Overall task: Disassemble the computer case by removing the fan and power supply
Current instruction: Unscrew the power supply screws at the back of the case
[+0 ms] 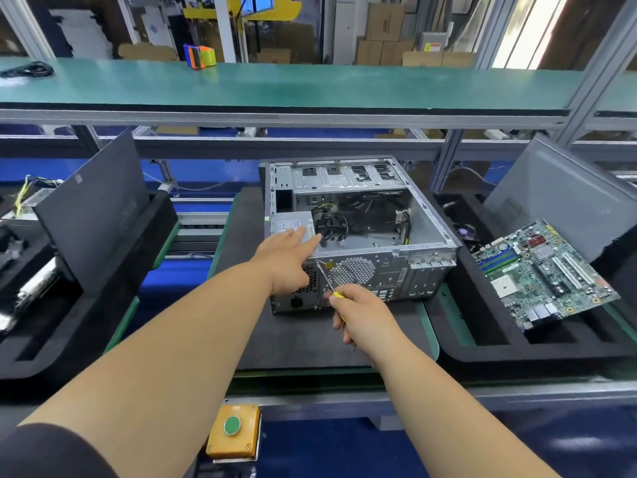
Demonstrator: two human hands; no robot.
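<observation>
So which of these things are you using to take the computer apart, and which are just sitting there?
Being used:
open grey metal computer case
silver power supply box under the left hand
yellow-handled screwdriver in the right hand

Just sitting there:
green motherboard on black foam tray
dark side panel
yellow button box
</observation>
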